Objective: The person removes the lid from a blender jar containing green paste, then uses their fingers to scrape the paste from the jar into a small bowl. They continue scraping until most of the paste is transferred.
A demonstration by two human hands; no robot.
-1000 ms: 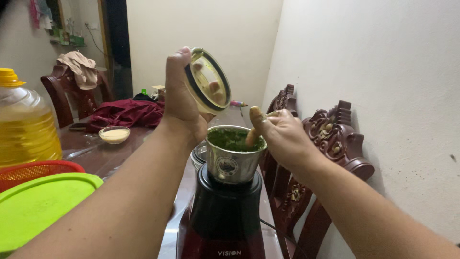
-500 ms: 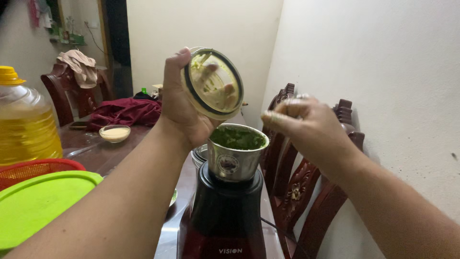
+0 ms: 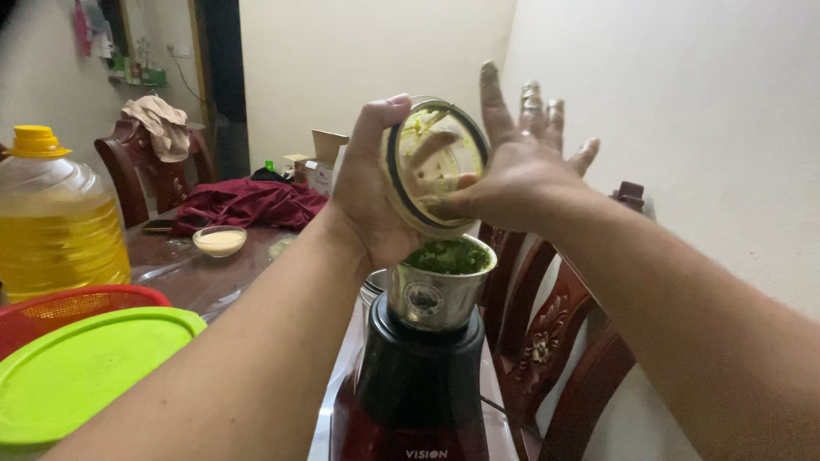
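Note:
My left hand (image 3: 371, 201) holds a clear round lid (image 3: 434, 162) with a dark rim, tilted above a small steel grinder jar (image 3: 437, 290). Green paste smears the inside of the lid. My right hand (image 3: 521, 162) has its fingers spread, and its thumb reaches inside the lid. The jar is full of green ground paste (image 3: 448, 254) and sits on a dark red blender base (image 3: 410, 393).
At the left stand a big bottle of yellow oil (image 3: 55, 218), a red basket (image 3: 64, 307) and a green round lid (image 3: 81, 367). A small bowl (image 3: 219, 240), maroon cloth (image 3: 248, 203) and a cardboard box (image 3: 320, 162) lie farther back on the table. Carved wooden chairs (image 3: 559, 341) line the right wall.
My right hand rose from the jar to the lid and opened its fingers, thumb now inside the lid. The lid moved right, over the jar.

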